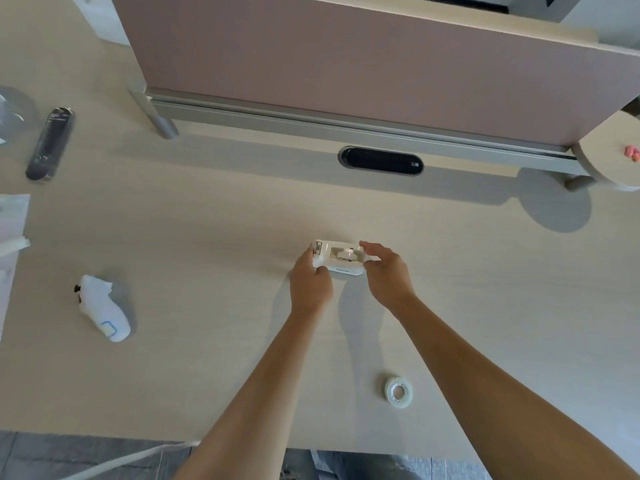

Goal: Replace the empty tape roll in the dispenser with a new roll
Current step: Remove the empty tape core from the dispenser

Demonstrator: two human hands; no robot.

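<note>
Dispenser: we see the white tape dispenser (338, 259) resting on the desk (207, 237), straight ahead of us at arm's reach, its long axis running left to right.
Left hand: our left hand (309, 282) grips the dispenser's left end, thumb on the near side, fingers curled over the far edge by the cutter.
Right hand: our right hand (387, 273) is loosely spread at the right end, fingertips touching or just above the top rim; we cannot tell whether it presses.
Core: the small hub (347, 253) sits in the open well, between our hands; it looks bare of tape.
New roll: the fresh tape roll (399, 392) lies flat on the desk, well back toward us, beside our right forearm.
Nearer hand: we judge the right hand better placed, both for lifting the core and for reaching back to the roll, while the left steadies the body.
</note>
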